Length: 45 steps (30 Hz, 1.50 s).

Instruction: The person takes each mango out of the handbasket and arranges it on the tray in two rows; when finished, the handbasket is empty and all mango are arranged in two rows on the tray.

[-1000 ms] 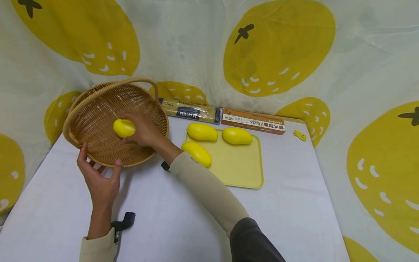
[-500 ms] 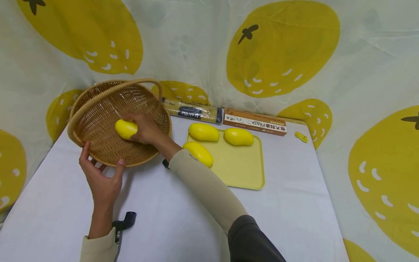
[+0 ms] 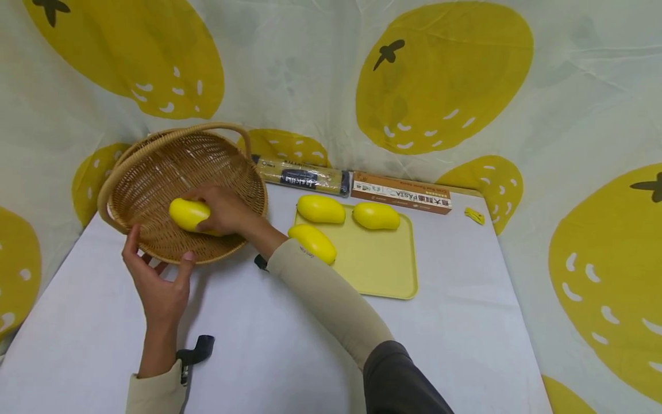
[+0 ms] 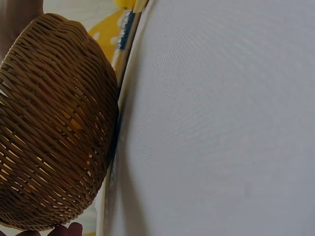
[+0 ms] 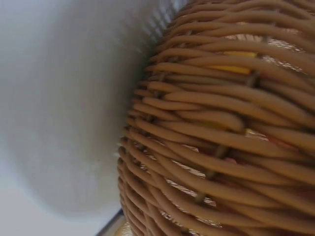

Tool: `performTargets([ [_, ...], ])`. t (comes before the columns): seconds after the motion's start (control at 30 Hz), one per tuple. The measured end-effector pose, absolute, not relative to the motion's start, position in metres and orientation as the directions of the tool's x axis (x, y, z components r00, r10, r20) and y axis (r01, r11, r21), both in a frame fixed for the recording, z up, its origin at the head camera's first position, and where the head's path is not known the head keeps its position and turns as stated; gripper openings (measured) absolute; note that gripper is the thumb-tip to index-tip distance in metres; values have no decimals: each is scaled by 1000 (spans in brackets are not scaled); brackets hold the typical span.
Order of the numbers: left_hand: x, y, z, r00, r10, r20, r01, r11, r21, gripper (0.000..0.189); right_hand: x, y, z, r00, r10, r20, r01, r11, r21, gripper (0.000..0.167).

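Observation:
A tan wicker basket [image 3: 155, 172] with an arched handle stands tipped toward me at the left of the table in the head view. My left hand [image 3: 160, 287] holds its near rim, thumb and fingers spread along the edge. Inside the basket, my right hand [image 3: 224, 213] grips a yellow mango [image 3: 187, 214] low in the bowl; part of the fruit is hidden by the fingers. The left wrist view shows the basket's woven outer wall [image 4: 54, 123], with fingertips at its lower edge. Weave [image 5: 221, 123] fills much of the right wrist view, hiding the right hand.
Right of the basket, a pale yellow tray [image 3: 377, 259] bears several mangoes [image 3: 320, 209]. Behind it lie a packet of spaghetti [image 3: 305, 175] and a brown pasta box [image 3: 400, 192]. A small yellow item [image 3: 474, 215] sits far right. Patterned cloth [image 3: 289, 69] backs the white table.
Within the basket, my right hand has shifted the mango a little left and nearer to me. My left hand keeps its place on the rim, and the basket stays tipped.

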<state>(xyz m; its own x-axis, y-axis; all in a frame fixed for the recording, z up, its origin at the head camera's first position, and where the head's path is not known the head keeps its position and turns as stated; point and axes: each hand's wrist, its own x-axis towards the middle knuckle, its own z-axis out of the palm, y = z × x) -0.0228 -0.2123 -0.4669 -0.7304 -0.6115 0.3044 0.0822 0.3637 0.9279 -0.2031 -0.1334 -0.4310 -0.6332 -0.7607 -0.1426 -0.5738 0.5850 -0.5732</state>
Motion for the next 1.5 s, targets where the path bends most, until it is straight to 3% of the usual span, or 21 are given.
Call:
performTargets([
  [0.47,-32,-230,-488,-728,-623,285,57,359,931,92,-189,-122,-414,-637,-770,-37,-567,501,-654,71],
  [1.07,-33,-237,-499,-730,-621,285,60,358,932,95,-167,-96,-402,-705,-695,138,-507,359,-784,73],
  [1.5,-31,-235,-501,-725,-632,272,36,360,932,93,-144,-55,-388,-751,-612,249,-439,180,-880,68],
])
